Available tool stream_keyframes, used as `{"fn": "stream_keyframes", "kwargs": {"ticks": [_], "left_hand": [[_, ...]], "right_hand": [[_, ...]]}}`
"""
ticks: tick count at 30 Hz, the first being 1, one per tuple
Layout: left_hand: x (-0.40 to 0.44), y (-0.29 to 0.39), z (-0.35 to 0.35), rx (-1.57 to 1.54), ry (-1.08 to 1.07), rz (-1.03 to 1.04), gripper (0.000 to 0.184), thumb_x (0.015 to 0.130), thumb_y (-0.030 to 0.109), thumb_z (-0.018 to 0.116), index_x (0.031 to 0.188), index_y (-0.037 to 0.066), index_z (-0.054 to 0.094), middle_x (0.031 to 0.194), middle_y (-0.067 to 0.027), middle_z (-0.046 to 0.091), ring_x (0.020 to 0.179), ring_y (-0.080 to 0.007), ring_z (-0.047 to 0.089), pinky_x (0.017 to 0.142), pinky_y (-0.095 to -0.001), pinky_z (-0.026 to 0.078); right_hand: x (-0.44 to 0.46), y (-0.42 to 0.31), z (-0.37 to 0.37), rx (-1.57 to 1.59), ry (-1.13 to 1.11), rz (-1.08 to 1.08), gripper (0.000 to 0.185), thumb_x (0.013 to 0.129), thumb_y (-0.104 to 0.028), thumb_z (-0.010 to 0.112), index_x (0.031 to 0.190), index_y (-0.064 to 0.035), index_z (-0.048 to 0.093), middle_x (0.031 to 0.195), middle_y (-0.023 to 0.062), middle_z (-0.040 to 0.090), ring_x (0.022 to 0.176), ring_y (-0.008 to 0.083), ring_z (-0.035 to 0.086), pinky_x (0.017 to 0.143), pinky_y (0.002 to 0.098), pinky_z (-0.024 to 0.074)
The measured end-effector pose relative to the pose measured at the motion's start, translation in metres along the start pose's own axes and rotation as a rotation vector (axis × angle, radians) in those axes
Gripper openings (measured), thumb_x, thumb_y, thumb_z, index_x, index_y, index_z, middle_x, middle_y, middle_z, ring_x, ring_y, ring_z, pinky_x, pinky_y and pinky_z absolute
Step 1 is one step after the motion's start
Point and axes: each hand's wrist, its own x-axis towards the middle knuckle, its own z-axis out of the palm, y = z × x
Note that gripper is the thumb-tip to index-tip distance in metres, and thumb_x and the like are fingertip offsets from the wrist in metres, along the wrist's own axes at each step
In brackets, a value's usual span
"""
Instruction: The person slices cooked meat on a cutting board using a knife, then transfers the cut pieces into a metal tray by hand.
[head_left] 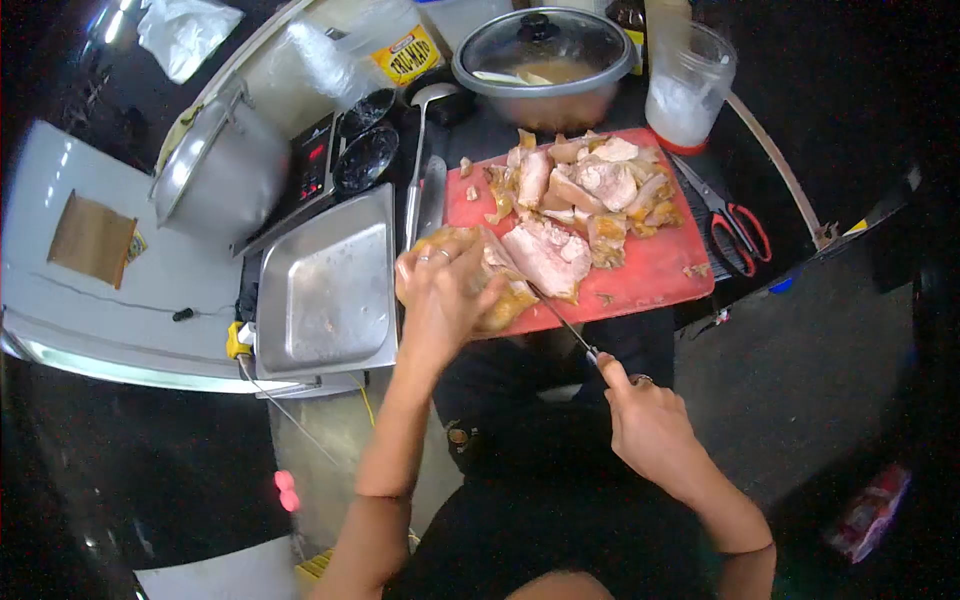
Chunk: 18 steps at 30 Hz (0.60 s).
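Observation:
A red cutting board [655, 285] carries cooked meat that looks like chicken. My left hand [438, 290] presses down on a large piece of meat [508, 302] at the board's near left, its fingers curled over the top. My right hand [650, 425] is wrapped round the handle of a knife [568, 324]. The blade points up and left and lies against the right side of that piece; its tip is hidden in the meat. A pale cut slab [548, 255] lies just right of the blade. Behind it, several cut chunks [590, 185] are heaped.
Left of the board are an empty steel pan [330, 285], a ladle [415, 170] and a large pot [220, 165]. A lidded pot [540, 75] stands behind. Red-handled scissors [735, 225] and a clear container [690, 95] are at the right.

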Motion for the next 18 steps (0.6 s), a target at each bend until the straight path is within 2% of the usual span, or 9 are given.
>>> {"fn": "stream_keyframes", "kwargs": {"ticks": [2,5,6,9,11,12,13,16,18], "left_hand": [[0.0,-0.006,-0.011,-0.052,-0.051,-0.013,0.048,0.075,0.03,0.075,0.116,0.006,0.068,0.122,-0.0151,0.064,0.116,-0.0312,0.057,0.104,-0.0443,0.031],[0.001,-0.011,-0.026,-0.062,-0.153,0.02,0.049,0.077,0.03,0.074,0.119,0.006,0.067,0.119,-0.0173,0.065,0.112,-0.0325,0.058,0.106,-0.045,0.031],[0.002,-0.013,-0.027,-0.108,-0.152,0.043,0.049,0.079,0.032,0.07,0.12,0.006,0.066,0.121,-0.0181,0.064,0.115,-0.0335,0.057,0.108,-0.0453,0.029],[0.018,-0.013,-0.036,-0.201,-0.336,-0.005,0.048,0.081,0.033,0.067,0.12,0.005,0.065,0.121,-0.0177,0.064,0.116,-0.0333,0.057,0.105,-0.0465,0.032],[0.031,-0.001,-0.032,-0.117,-0.359,-0.002,0.044,0.082,0.029,0.064,0.119,0.005,0.065,0.119,-0.0164,0.065,0.114,-0.0312,0.059,0.101,-0.0509,0.036],[0.037,0.008,-0.027,-0.072,-0.339,0.02,0.042,0.082,0.027,0.064,0.118,0.006,0.066,0.119,-0.0164,0.065,0.113,-0.0307,0.059,0.099,-0.0521,0.036],[0.044,0.016,-0.022,-0.023,-0.32,0.04,0.04,0.082,0.024,0.063,0.117,0.006,0.066,0.118,-0.0165,0.065,0.112,-0.0302,0.06,0.098,-0.0532,0.037],[0.075,0.036,0.018,0.252,-0.475,0.068,0.028,0.08,0.017,0.065,0.106,0.007,0.07,0.103,-0.0138,0.071,0.099,-0.0337,0.066,0.096,-0.0524,0.035],[0.079,0.043,0.029,0.239,-0.494,0.01,0.029,0.076,0.014,0.068,0.104,0.007,0.071,0.103,-0.0126,0.071,0.1,-0.032,0.066,0.099,-0.054,0.034]], "right_hand": [[-0.007,0.007,-0.004,-0.025,0.045,0.007,0.041,0.088,-0.007,0.054,0.128,-0.0094,0.045,0.078,0.0223,0.064,0.067,0.0422,0.065,0.062,0.052,0.0524],[-0.016,0.012,-0.027,0.023,0.04,0.018,0.036,0.089,-0.008,0.057,0.125,-0.0106,0.05,0.078,0.0227,0.063,0.072,0.0436,0.063,0.065,0.0513,0.049],[-0.019,0.014,-0.033,0.043,0.053,0.008,0.035,0.089,-0.007,0.057,0.123,-0.0094,0.052,0.08,0.0232,0.064,0.074,0.0434,0.063,0.066,0.0502,0.049],[-0.032,0.023,-0.044,0.099,0.086,-0.023,0.033,0.087,-0.002,0.057,0.12,-0.0059,0.054,0.085,0.0248,0.065,0.081,0.0431,0.063,0.067,0.0464,0.0489],[-0.037,0.032,-0.044,0.141,0.103,-0.046,0.034,0.085,0.002,0.056,0.119,-0.004,0.054,0.09,0.0258,0.065,0.085,0.0431,0.063,0.068,0.0435,0.0489],[-0.037,0.036,-0.043,0.153,0.212,-0.132,0.033,0.087,-0.002,0.059,0.118,-0.0077,0.054,0.079,0.0235,0.064,0.073,0.0434,0.064,0.064,0.0521,0.0467],[-0.041,0.039,-0.047,0.167,0.234,-0.101,0.033,0.087,-0.001,0.058,0.119,-0.0076,0.054,0.078,0.0239,0.063,0.073,0.0434,0.064,0.063,0.05,0.0471],[-0.048,0.04,-0.057,0.197,0.272,-0.012,0.035,0.087,0.0,0.057,0.121,-0.0074,0.053,0.075,0.0251,0.06,0.072,0.0434,0.064,0.061,0.0439,0.0473],[-0.05,0.041,-0.06,0.17,0.28,0.045,0.035,0.088,0.0,0.056,0.122,-0.0073,0.053,0.075,0.0261,0.058,0.072,0.0434,0.063,0.059,0.0402,0.0461]]}}
